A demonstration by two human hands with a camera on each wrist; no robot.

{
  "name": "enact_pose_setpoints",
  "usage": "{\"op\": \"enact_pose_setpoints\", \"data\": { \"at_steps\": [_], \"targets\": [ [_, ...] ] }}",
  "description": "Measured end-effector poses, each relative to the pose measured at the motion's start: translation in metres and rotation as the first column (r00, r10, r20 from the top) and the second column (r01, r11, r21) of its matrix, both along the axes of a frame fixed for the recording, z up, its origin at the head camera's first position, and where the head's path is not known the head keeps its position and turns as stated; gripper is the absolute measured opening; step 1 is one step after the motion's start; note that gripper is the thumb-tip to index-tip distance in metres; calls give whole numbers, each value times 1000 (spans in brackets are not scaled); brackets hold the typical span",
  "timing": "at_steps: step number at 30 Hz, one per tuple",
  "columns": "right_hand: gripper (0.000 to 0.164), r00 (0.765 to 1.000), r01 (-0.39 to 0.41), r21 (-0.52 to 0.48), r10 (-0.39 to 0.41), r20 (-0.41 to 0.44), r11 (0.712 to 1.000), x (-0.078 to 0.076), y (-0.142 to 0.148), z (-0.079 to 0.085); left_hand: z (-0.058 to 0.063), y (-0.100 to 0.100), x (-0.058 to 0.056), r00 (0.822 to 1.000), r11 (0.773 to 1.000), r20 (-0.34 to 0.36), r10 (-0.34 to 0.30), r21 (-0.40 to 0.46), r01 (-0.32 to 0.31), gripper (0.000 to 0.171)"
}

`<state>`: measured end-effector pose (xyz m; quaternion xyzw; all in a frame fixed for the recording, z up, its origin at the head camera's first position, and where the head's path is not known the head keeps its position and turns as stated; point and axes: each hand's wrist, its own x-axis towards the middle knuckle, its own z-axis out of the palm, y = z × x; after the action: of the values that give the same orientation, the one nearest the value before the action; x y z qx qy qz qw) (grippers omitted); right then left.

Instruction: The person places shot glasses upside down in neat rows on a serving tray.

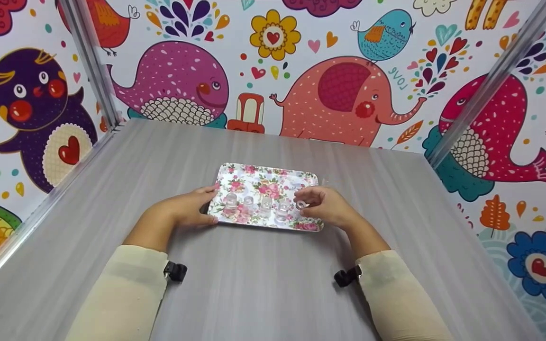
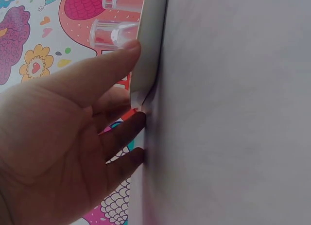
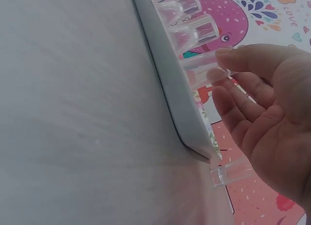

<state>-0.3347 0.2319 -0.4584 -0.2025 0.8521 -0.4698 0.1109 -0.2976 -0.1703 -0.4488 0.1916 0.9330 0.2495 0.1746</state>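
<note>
A floral tray with pink roses lies flat on the table. Several small clear cups stand in a row along its front half, among them a left-end cup and a middle cup. My left hand grips the tray's front left corner. In the left wrist view its thumb presses on the rim, while two lower fingertips touch the table. My right hand pinches the right-end clear cup between thumb and index finger, over the tray's right side.
Another clear cup is outside the tray, past its right edge, largely hidden by the right hand in the head view. The grey table meets cartoon-printed walls and metal posts at the back and sides.
</note>
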Motion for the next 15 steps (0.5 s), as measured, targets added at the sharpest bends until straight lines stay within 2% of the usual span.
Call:
{"op": "enact_pose_setpoints", "data": {
  "at_steps": [7, 11, 15],
  "targets": [
    [44, 1000, 17, 42, -17, -11, 999, 1, 0, 0, 1, 0, 0, 1000, 1000, 4, 2, -6, -1, 91],
    [44, 1000, 31, 11, -30, -3, 999, 1, 2, 2, 0, -1, 0, 1000, 1000, 11, 10, -11, -10, 90],
    [41, 995, 99, -44, -99, 16, 994, 0, 6, 7, 0, -1, 1, 1000, 1000, 14, 21, -20, -20, 90]
  ]
}}
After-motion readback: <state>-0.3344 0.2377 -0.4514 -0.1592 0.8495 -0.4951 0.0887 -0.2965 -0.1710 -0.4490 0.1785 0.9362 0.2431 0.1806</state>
